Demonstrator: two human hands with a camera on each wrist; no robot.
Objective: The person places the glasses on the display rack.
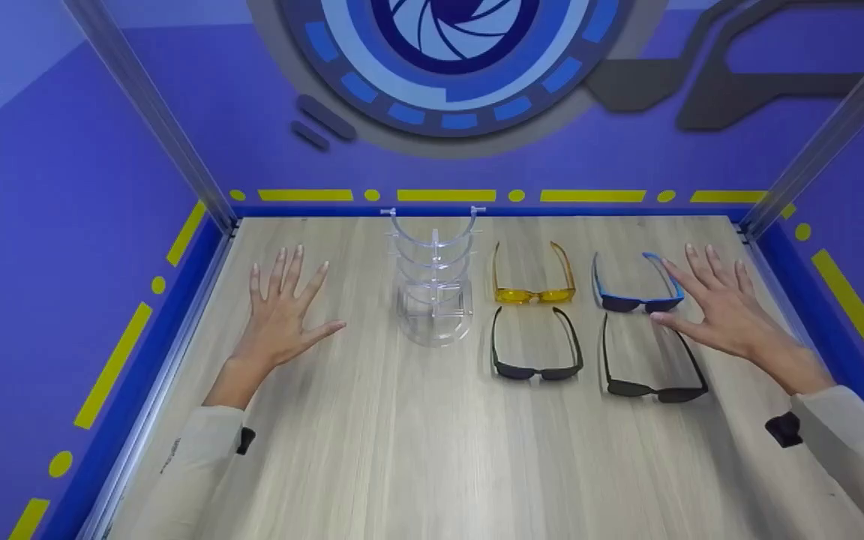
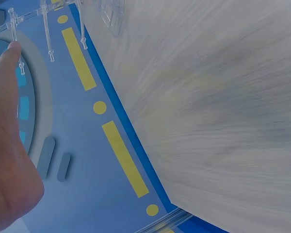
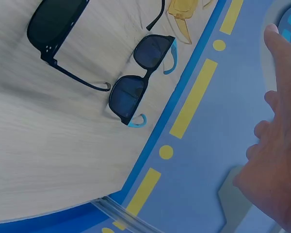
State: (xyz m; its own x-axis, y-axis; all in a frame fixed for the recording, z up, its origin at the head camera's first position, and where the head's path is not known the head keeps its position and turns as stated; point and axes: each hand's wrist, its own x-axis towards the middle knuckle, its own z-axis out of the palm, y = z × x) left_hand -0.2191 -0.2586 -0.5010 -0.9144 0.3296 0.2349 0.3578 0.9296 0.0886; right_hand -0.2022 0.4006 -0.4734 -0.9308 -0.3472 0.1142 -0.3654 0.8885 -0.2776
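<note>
My left hand (image 1: 277, 322) is spread with straight fingers at the left of the table, holding nothing. To its right stands a clear plastic glasses stand (image 1: 436, 289) with several curved tiers. My right hand (image 1: 724, 315), fingers also spread and holding nothing, is over the right side, overlapping the blue-framed sunglasses (image 1: 642, 303) in the head view. Left of those lie yellow-lensed glasses (image 1: 535, 295). In the front row are two dark pairs: black sunglasses (image 1: 537, 372) near the stand and larger dark sunglasses (image 1: 657, 392) at the right. All have their temples unfolded, pointing to the back.
The wood-grain table (image 1: 417, 465) is bounded by a blue back wall (image 1: 199, 112) with yellow markings and by side walls. Metal corner posts (image 1: 154, 112) rise at the back left and back right. Dark straps (image 1: 784, 430) show at both sleeves.
</note>
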